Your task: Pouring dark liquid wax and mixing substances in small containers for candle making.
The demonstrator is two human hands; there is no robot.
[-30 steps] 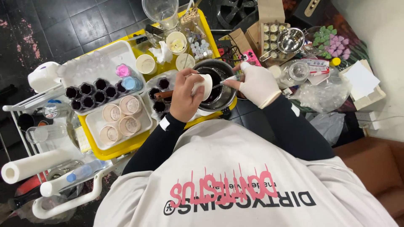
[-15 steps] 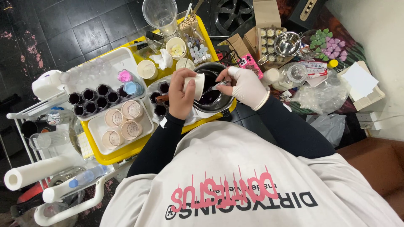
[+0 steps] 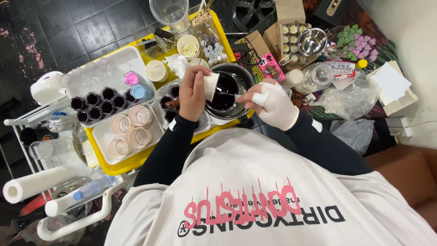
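The small paper cup [image 3: 210, 85] is sitting tilted in the left hand [image 3: 192, 92], right at the rim of the dark metal pot [image 3: 227, 91], its mouth turning toward the dark liquid inside. That hand's grip is closing fully around the cup, fingers curling over its side. The right hand [image 3: 271, 104], wearing a white glove, is hovering just beside the pot; its grip is pinching shut on a thin stirring stick [image 3: 237, 95] whose tip is reaching into the liquid. The pot is resting on a yellow tray [image 3: 119, 166] on the desk. To the left, dark-filled moulds [image 3: 96, 105] are standing in 2 rows, and 4 pale round cups [image 3: 129, 130] are sitting together in a white tray [image 3: 154, 132] just below them. A steel bowl [image 3: 312, 42] is lying well apart.
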